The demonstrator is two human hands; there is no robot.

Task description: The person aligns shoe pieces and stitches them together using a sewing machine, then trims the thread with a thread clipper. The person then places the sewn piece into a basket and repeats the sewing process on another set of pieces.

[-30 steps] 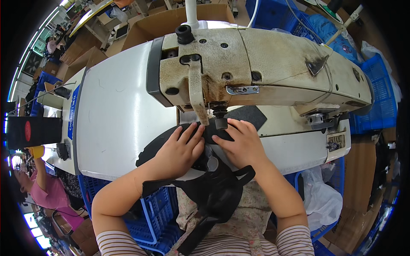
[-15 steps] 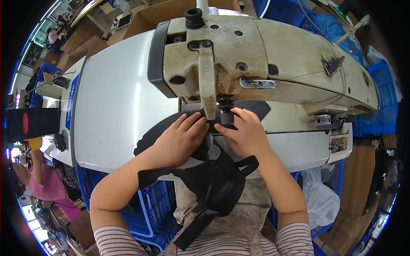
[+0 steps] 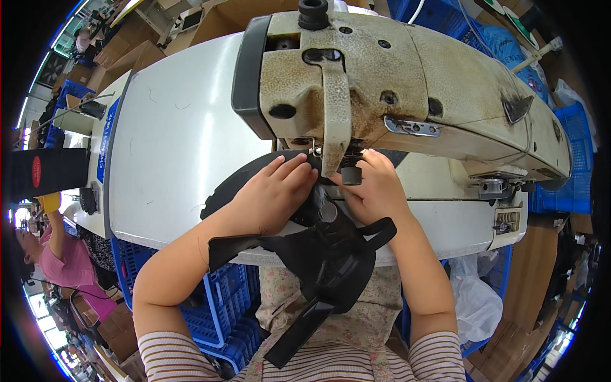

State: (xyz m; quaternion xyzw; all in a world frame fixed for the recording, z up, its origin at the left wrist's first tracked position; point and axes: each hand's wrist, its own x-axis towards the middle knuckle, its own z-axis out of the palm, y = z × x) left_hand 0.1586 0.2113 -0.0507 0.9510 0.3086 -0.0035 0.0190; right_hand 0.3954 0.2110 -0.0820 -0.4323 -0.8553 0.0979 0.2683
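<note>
From where I stand, the black fabric piece point(image 3: 331, 264) lies in the centre of the frame, its upper part on the white sewing table point(image 3: 172, 134) and its lower part hanging over the front edge, before the floral apron point(image 3: 277, 286). Its long axis goes from below the head of the industrial sewing machine point(image 3: 375, 70) down toward the bottom of the frame, and a black strap point(image 3: 299, 334) slants to the lower left. The left hand point(image 3: 277, 194) rests palm down on the cloth, with the fingers extended and its tips just left of the cream metal arm point(image 3: 336, 121); the right hand point(image 3: 375, 191) is just to the right, fingers bent, but whether it pinches the cloth I cannot tell. Both hands are near the stitching place, and I cannot say which is nearer, because the needle is hidden. At lower left, a blue plastic crate point(image 3: 219, 312) stands under the table edge, its contents not clear to me. At lower right, another blue crate point(image 3: 471, 347) holds a whitish plastic bag point(image 3: 474, 302). At the right edge is a blue basket point(image 3: 571, 149).
</note>
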